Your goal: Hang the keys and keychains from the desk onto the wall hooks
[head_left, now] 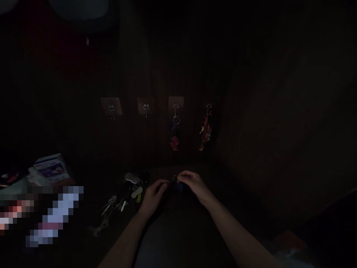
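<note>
Between my two hands is a key ring (175,178), with a dark blue round tag (179,187) just below it. The fingertips of my right hand (193,182) pinch the ring from the right. My left hand (155,194) comes in from the left with thumb and fingers close together; what they hold, if anything, is lost in the dark. Left of my left hand lie several bunches of keys (111,201), with a grey oval fob (132,178) and a yellow-green tag (138,198) among them.
On the dark wall ahead, two bare hooks (112,108) (146,108) sit left of a hook with keys and red tags (174,143). A red and yellow ornament (205,129) hangs farther right. A purple-and-white box (52,168) stands at left, behind a blurred-out area.
</note>
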### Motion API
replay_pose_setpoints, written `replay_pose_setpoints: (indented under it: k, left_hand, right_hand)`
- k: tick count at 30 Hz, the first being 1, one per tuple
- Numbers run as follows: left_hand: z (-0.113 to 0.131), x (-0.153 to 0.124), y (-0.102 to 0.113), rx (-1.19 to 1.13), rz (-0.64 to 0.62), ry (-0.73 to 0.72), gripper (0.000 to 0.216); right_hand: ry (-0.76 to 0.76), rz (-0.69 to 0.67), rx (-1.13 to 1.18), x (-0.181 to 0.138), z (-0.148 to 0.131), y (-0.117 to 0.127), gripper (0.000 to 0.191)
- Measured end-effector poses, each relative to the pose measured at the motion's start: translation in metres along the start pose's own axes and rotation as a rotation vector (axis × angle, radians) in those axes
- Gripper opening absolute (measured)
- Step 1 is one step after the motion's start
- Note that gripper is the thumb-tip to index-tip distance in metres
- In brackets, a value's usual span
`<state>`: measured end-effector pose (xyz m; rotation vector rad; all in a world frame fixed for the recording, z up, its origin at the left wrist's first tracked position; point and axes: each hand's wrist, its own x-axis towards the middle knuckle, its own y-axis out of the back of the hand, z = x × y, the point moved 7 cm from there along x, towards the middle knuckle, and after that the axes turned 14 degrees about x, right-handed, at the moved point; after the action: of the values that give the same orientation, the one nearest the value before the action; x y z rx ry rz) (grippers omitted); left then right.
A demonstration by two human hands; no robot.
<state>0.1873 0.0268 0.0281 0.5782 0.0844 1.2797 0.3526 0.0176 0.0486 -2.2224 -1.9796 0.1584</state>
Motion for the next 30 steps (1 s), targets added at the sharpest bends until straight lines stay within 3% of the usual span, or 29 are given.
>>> replay_pose_setpoints:
  k: [6, 17, 21, 27, 30]
  left_hand:
    - [-0.005, 0.002, 0.007, -0.001, 0.084, -0.002, 0.022]
    - [-0.004, 0.004, 0.010, -0.116, 0.046, 0.168, 0.027]
    - [-0.003, 0.002, 0.008, -0.180, 0.025, 0.208, 0.025]
    - [-0.005, 0.001, -0.004, -0.259, -0.091, 0.220, 0.026]
    - [-0.003, 0.001, -0.007, -0.277, -0.118, 0.194, 0.024]
  right_hand:
    - [-0.019, -0.039, 0.074, 0.005, 0.018, -0.029, 0.013]
    - [-0.002, -0.077, 0.119, 0.003, 0.023, -0.025, 0.020]
    - [0.096, -0.113, 0.036, -0.001, 0.013, -0.024, 0.020]
    - [0.320, -0.293, -0.095, -0.011, -0.005, -0.039, 0.014]
    - [0.377, -0.305, -0.123, -0.012, -0.006, -0.039, 0.011]
